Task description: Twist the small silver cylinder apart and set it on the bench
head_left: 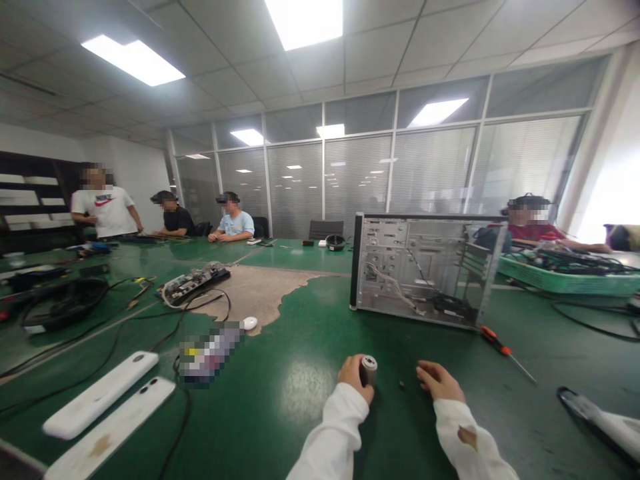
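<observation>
Open room: green worktop (310,433) between the hands and the computer case (425,267) at 12 o'clock.
Worn edge: jagged brown patch (260,290), 10 o'clock.
Shirt lettering: "NIKE" above a red swoosh on a white shirt (103,217), 10 o'clock.
Cylinder (369,370): grey, upright, pale-rimmed top, in the left hand.
Left hand (353,375): fingers wrapped round it.
Right hand (443,383): 3 o'clock from it, fingers narrow; cannot tell whether they hold anything.

Ceiling (380,63): tiled, 2 lit panels (133,63) overhead | Back: glass wall (357,119) with blinds (353,170) | Left: white wall (137,168), dark shelves (25,165) | Furniture: green table (240,433), dark chair (326,229) beyond
</observation>
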{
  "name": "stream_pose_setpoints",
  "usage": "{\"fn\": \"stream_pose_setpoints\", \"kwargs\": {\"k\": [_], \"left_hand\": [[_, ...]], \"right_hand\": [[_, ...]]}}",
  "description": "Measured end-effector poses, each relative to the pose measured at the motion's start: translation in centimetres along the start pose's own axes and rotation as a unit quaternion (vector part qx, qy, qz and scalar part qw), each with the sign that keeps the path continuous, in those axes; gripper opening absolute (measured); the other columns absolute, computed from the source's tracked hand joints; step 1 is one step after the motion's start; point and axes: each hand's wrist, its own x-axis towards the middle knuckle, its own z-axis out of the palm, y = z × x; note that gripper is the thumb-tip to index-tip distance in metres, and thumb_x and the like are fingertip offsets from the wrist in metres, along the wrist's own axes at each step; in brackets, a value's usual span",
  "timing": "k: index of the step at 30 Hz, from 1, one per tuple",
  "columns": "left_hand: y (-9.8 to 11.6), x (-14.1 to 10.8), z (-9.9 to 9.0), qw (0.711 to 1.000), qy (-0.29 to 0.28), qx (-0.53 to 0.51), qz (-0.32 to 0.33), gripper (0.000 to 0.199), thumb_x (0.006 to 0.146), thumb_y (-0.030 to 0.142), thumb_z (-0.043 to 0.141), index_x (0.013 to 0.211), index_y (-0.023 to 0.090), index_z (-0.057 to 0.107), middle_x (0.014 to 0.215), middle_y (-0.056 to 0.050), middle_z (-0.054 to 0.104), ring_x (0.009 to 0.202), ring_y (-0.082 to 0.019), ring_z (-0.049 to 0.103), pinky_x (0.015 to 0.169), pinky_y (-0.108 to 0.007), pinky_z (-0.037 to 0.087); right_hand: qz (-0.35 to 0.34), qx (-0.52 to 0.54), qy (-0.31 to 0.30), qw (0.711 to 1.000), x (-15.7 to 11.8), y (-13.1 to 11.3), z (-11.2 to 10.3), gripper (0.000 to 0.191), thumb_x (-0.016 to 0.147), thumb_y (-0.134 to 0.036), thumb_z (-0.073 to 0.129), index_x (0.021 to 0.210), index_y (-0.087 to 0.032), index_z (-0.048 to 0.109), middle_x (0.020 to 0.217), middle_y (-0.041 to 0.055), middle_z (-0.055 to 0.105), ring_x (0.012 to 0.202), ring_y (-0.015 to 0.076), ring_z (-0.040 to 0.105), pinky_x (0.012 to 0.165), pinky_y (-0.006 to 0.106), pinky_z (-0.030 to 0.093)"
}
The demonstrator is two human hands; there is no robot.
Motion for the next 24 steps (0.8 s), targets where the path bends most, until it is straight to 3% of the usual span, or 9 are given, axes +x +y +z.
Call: {"fn": "stream_pose_setpoints", "kwargs": {"k": [5, 10, 17, 24], "left_hand": [[0.2, 0.0, -0.2, 1.000, -0.008, 0.005, -0.007, 0.050, 0.052, 0.008, 0.048, 0.101, 0.017, 0.048, 0.098, -0.006, 0.051, 0.094, -0.021, 0.046, 0.083, -0.033, 0.036], [-0.3, 0.1, 0.0, 1.000, -0.012, 0.003, -0.005, 0.050, 0.052, 0.008, 0.048, 0.102, 0.016, 0.048, 0.099, -0.007, 0.051, 0.095, -0.022, 0.046, 0.084, -0.034, 0.036], [-1.0, 0.4, 0.7, 1.000, -0.005, -0.004, -0.004, 0.049, 0.052, 0.008, 0.047, 0.101, 0.015, 0.049, 0.098, -0.008, 0.052, 0.093, -0.022, 0.047, 0.083, -0.034, 0.037], [-1.1, 0.5, 0.8, 0.999, 0.010, -0.051, 0.001, 0.046, 0.051, 0.001, 0.042, 0.093, 0.015, 0.053, 0.092, -0.005, 0.057, 0.086, -0.017, 0.052, 0.079, -0.027, 0.041]], "right_hand": [[-0.041, -0.047, -0.014, 0.998, -0.6, -0.4, 0.0, 0.033, 0.056, -0.041, 0.049, 0.080, -0.019, 0.055, 0.077, 0.0042, 0.063, 0.074, 0.0196, 0.060, 0.054, 0.027, 0.050], [-0.168, -0.147, -0.030, 0.974, -1.8, -1.6, 0.3, 0.028, 0.060, -0.037, 0.044, 0.079, -0.020, 0.057, 0.076, 0.0023, 0.063, 0.071, 0.0182, 0.060, 0.071, 0.033, 0.046], [-0.270, -0.183, -0.048, 0.944, -3.1, -2.6, 0.9, 0.027, 0.065, -0.032, 0.038, 0.082, -0.019, 0.055, 0.081, 0.0042, 0.058, 0.067, 0.0160, 0.057, 0.055, 0.029, 0.047], [-0.398, -0.164, -0.083, 0.899, -5.5, -4.1, 2.4, 0.028, 0.072, -0.028, 0.036, 0.092, -0.020, 0.052, 0.092, 0.0078, 0.054, 0.083, 0.0194, 0.053, 0.071, 0.036, 0.045]]}}
